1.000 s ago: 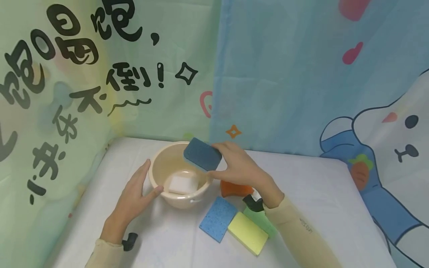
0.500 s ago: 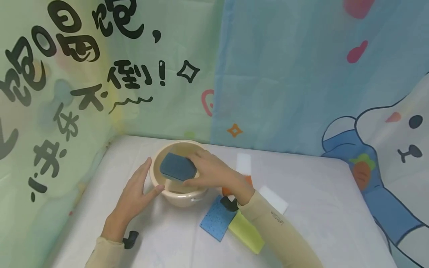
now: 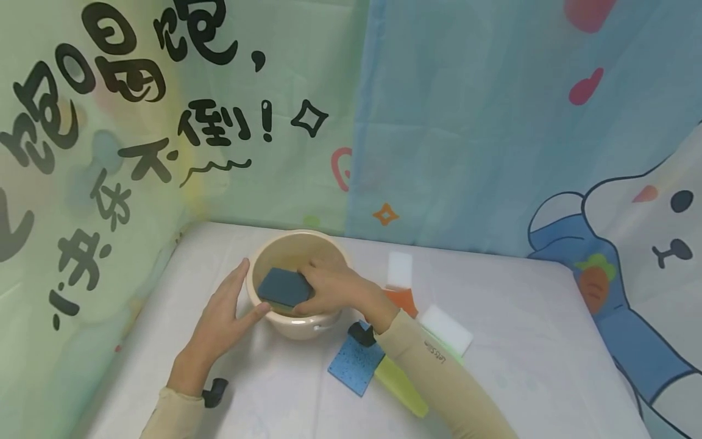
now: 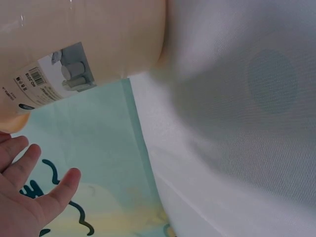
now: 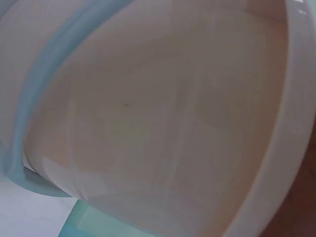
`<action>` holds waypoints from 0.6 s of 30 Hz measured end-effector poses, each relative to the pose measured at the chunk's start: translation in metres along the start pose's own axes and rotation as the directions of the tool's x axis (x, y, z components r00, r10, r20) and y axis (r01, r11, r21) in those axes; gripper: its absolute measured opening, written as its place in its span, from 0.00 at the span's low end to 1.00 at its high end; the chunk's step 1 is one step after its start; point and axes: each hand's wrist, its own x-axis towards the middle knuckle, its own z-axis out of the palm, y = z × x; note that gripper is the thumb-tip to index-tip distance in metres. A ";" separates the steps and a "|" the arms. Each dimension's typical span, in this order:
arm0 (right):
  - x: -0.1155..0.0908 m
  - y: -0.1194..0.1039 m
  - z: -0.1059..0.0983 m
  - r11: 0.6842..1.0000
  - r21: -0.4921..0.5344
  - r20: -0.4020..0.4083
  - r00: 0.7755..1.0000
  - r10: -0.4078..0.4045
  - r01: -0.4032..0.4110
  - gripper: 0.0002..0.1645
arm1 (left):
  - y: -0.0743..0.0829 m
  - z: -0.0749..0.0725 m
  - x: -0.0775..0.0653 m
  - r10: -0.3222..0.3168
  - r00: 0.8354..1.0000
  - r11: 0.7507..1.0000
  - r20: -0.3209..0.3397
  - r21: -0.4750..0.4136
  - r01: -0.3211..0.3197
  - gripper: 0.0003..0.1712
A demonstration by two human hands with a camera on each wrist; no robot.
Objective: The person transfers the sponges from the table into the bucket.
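Pinches a dark blue sponge [image 3: 282,288] by its right end with the right-hand grip [image 3: 331,285], curled in on it between thumb and fingers. Holds the sponge inside a cream bucket [image 3: 296,330], below the rim and tilted slightly, with its broad face turned up. Impossible to see whether touching the bottom.

Spreads the left-hand grip [image 3: 220,320] wide beside the left wall of the bucket, with fingers straight and thumb well apart from them, holding nothing. Overlaps the near-left rim with the thumb tip in the head view. Shows a printed label [image 4: 69,74] with a barcode on the bucket in the left wrist view, just above the spread fingers.

Has on the white-covered counter [image 3: 274,390], right of the bucket, an upper white block [image 3: 400,270], an orange piece [image 3: 403,299] just below it, and a second white block [image 3: 450,330] farther right. Has nearer the person a blue sponge [image 3: 353,366] beside a yellow sponge [image 3: 399,387], partly covered by the right sleeve [image 3: 441,378].
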 end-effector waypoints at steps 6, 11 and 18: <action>-0.002 0.001 -0.001 1.000 -0.005 -0.002 1.000 -0.010 0.010 0.48 | 0.002 0.000 0.000 -0.002 1.000 1.000 -0.007 -0.003 0.002 0.53; -0.007 0.003 -0.004 0.999 0.040 -0.026 1.000 -0.009 0.010 0.44 | 0.002 0.001 0.000 -0.007 1.000 1.000 -0.007 0.006 0.007 0.52; -0.033 0.006 -0.019 0.999 0.038 -0.180 0.984 -0.015 0.022 0.36 | 0.001 0.001 -0.001 0.006 1.000 1.000 -0.019 0.015 -0.006 0.53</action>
